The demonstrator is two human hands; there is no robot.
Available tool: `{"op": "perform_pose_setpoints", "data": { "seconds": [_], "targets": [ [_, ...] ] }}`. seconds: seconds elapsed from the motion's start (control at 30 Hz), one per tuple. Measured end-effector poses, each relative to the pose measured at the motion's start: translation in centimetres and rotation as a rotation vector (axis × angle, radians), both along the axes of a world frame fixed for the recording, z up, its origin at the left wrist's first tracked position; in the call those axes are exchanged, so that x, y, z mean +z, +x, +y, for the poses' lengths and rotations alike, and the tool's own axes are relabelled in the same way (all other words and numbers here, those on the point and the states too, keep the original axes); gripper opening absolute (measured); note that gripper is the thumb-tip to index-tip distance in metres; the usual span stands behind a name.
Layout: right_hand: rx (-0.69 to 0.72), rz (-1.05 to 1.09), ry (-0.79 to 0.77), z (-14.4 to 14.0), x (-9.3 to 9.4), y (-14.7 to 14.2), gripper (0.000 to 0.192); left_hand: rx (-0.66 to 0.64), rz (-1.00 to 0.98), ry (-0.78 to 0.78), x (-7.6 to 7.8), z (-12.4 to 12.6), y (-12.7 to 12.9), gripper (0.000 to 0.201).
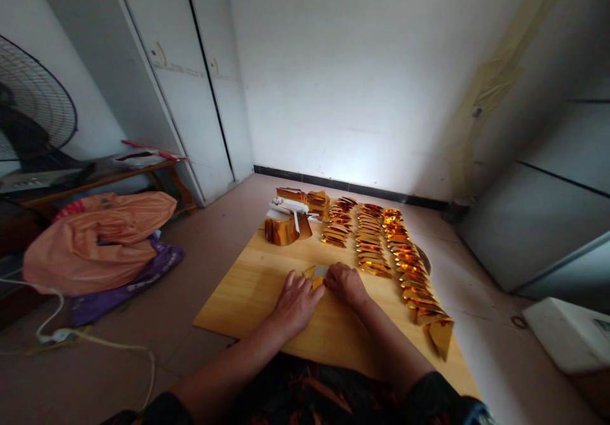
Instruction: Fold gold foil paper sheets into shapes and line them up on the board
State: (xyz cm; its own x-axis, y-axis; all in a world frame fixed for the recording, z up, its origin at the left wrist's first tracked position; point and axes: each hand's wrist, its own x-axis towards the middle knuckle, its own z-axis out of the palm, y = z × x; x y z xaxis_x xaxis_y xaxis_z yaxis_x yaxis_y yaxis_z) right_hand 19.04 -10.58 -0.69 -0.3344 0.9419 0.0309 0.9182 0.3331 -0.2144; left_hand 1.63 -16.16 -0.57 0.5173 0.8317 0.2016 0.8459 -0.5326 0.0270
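Tiled floor runs wide and bare around my wooden board [248, 298], whose near edge sits against my lap. At nine o'clock lies an orange plastic bag [95, 237], well apart. My left hand [295, 304] presses flat, fingers curled over a small gold foil paper [317, 274] at the board's middle; my right hand [345, 283] pinches its other edge. Rows of folded gold foil pieces [381, 247] stretch from twelve to three o'clock, reaching the board's right edge. No writing is readable.
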Motion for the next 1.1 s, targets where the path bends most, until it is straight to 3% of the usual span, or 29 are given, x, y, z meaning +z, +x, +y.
{"op": "perform_pose_setpoints", "data": {
  "seconds": [0.3,0.8,1.1],
  "targets": [
    [-0.008,0.005,-0.052,-0.1,1.0,-0.2,0.012,0.027,-0.010,-0.047,0.1,0.0,0.4,0.037],
    [-0.004,0.186,-0.056,0.9,-1.2,0.7,0.015,0.106,-0.056,-0.150,0.6,-0.2,0.7,0.041],
    [-0.054,0.164,-0.100,0.7,0.4,0.2,0.013,0.106,-0.052,-0.171,1.4,-0.4,0.8,0.038]
  ]
}}
